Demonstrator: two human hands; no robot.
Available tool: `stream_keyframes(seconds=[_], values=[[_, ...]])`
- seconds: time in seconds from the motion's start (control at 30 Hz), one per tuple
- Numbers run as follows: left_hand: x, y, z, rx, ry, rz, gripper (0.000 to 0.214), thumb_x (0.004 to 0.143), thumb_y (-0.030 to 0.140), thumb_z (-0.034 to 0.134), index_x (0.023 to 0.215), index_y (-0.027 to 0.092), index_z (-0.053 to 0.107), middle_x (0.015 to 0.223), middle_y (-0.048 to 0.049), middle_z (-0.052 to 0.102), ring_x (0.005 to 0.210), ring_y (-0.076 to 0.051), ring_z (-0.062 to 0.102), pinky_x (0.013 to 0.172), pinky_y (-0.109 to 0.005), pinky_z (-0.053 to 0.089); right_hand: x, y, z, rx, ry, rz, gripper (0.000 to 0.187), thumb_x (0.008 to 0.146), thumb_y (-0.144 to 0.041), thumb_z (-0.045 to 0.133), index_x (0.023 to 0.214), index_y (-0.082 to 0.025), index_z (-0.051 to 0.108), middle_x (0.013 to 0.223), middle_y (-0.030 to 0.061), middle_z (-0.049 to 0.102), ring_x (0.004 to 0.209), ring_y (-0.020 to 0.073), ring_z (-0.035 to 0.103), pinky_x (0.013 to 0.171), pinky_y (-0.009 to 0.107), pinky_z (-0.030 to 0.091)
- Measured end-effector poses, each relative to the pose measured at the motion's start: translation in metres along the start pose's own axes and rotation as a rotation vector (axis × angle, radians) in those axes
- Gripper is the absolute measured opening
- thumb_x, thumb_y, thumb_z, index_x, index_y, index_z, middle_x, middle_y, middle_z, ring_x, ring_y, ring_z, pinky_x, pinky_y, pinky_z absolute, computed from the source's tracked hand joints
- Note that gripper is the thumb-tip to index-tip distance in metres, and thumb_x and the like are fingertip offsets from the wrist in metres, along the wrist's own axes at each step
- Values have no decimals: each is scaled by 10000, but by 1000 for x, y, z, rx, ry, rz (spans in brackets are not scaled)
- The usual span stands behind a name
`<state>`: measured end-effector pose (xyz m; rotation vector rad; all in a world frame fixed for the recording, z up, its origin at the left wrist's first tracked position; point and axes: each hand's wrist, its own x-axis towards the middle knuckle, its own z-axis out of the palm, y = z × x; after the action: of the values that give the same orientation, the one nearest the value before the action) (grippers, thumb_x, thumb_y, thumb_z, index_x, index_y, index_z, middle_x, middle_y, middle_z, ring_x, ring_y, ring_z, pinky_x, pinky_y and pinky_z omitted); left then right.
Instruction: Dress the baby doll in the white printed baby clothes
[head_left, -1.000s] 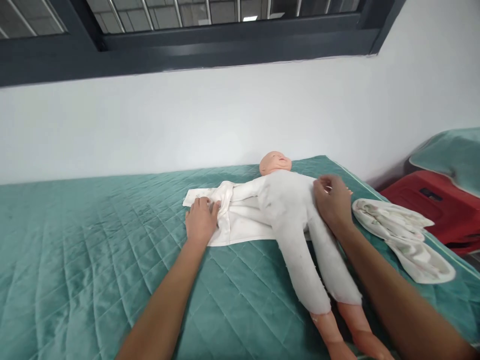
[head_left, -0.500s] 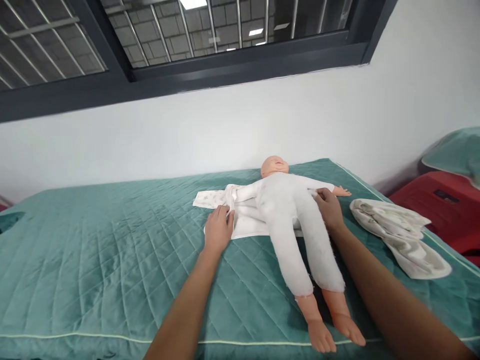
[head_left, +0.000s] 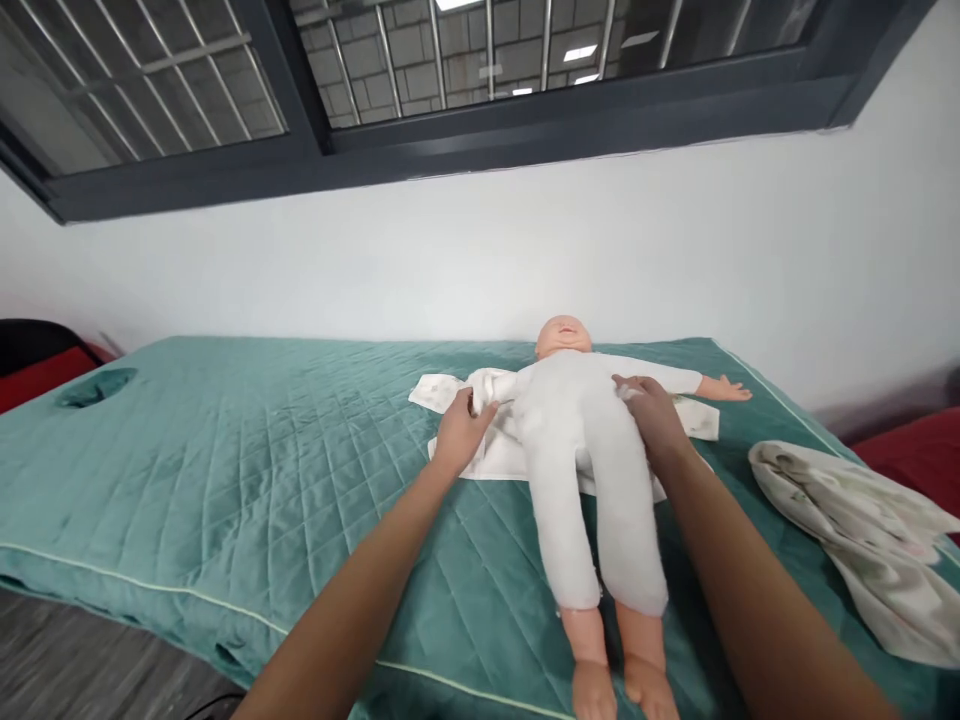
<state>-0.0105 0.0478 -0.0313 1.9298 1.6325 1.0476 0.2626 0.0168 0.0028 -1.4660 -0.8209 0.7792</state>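
Observation:
A baby doll with a white cloth body lies on its back, its head toward the wall. Under its torso is a spread white baby shirt, and the doll's arm on the left side goes into a sleeve. My left hand is closed on the bunched sleeve, thumb and fingers curled round the cloth. My right hand lies against the doll's side at the waist, fingertips pinching its white cloth body. The doll's other arm is stretched out bare of the shirt, above the loose sleeve.
Folded white patterned clothing lies to the right on the green quilted bed cover. A hole shows in the bed at far left. Behind stand a white wall and a barred window; red objects flank the bed.
The view has shifted, showing more of the bed's left end. My left hand has moved up onto the bunched sleeve near the doll's arm. My right hand has come inward onto the doll's waist.

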Motion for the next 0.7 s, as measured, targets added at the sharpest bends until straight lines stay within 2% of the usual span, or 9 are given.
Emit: stream_keyframes(seconds=[0.07,0.17,0.23,0.33,0.47,0.57,0.7], values=[[15,9,3,-48,4,-95,249,894,414,578,951,173,604,914,-46,677,809,-184,607,719,-290,446,-1,7,3,-9,27,-1,324,679,-478,691,752,-214,518,651,-35,535,609,139,500,548,264,402],[34,25,7,-70,22,-99,195,905,324,533,779,180,572,784,-19,639,754,-170,571,682,-278,402,-3,17,2,42,36,32,316,698,-483,672,803,-223,525,689,-33,542,619,140,499,554,267,404],[41,35,11,-67,32,-67,213,916,306,512,752,182,563,765,-15,632,751,-166,563,681,-274,390,-7,19,2,82,33,50,316,705,-478,670,829,-232,514,691,-39,519,608,138,483,540,263,397],[47,52,16,-7,29,27,219,940,326,492,824,177,605,812,-29,663,771,-173,571,699,-278,386,-15,17,7,149,4,55,300,704,-437,671,853,-241,499,735,-41,514,630,134,485,542,252,408],[47,69,16,107,-10,134,255,975,347,444,996,189,642,884,-50,709,799,-193,604,707,-289,389,-24,17,19,230,-194,98,355,724,-459,694,942,-286,474,749,-64,512,613,133,477,521,243,406],[43,78,9,171,-17,178,270,991,329,413,1007,198,649,899,-57,726,803,-207,622,693,-302,385,-23,24,24,225,-338,127,406,745,-520,713,987,-319,456,746,-75,504,600,132,463,509,239,394],[36,88,0,225,-56,262,256,993,279,410,990,206,655,987,-57,735,877,-217,647,721,-314,402,-20,32,24,185,-441,105,400,801,-562,678,1033,-340,439,800,-65,522,638,140,483,530,244,402]])
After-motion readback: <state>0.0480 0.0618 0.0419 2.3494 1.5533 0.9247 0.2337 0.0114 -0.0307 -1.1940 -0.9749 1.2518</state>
